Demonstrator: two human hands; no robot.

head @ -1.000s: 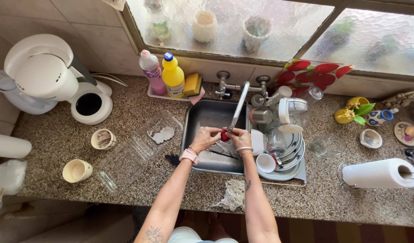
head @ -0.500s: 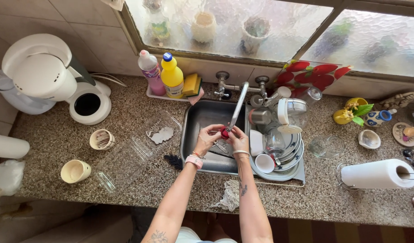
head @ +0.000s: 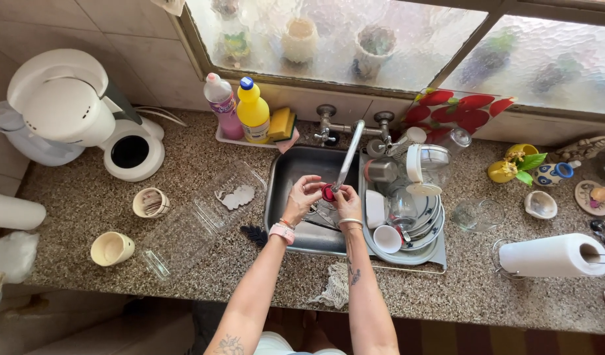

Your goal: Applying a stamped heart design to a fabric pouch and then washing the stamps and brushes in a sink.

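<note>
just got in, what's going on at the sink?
A person stands at the sink with both hands under the faucet. The left hand and right hand together hold a small red object at the spout's tip. Washed dishes sit stacked in the rack beside them.

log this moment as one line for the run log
left hand + right hand: over sink, at faucet tip | small red thing between hands | rack of dishes right | bottles behind
</note>
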